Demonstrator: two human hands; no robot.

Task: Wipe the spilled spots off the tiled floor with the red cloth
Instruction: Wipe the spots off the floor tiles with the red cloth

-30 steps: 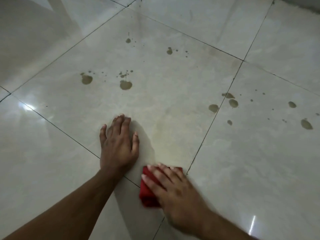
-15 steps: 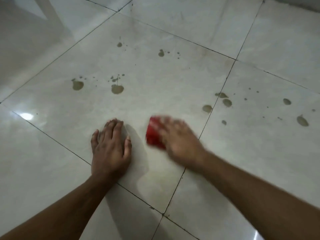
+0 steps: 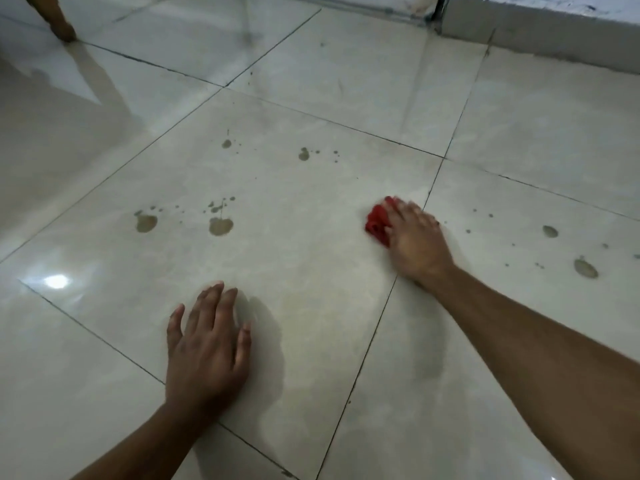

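Note:
My right hand [image 3: 415, 240] presses the bunched red cloth [image 3: 376, 226] onto the glossy tiled floor [image 3: 311, 289], right beside a grout line; only the cloth's left part shows past my fingers. My left hand [image 3: 207, 344] lies flat on the tile nearer to me, fingers spread, holding nothing. Brownish spilled spots sit left of the cloth: two larger ones [image 3: 146, 223] [image 3: 220, 226] and smaller ones farther away [image 3: 303, 154]. More spots [image 3: 585, 268] dot the tile to the right of my right hand.
A low white wall base [image 3: 540, 29] runs along the far right. A wooden furniture leg [image 3: 60, 22] stands at the far left corner. A light glare [image 3: 57, 281] reflects on the tile at the left.
My right hand slid the red cloth away from me and to the right, up to the grout line where several spots were; those spots no longer show. The view tilted up.

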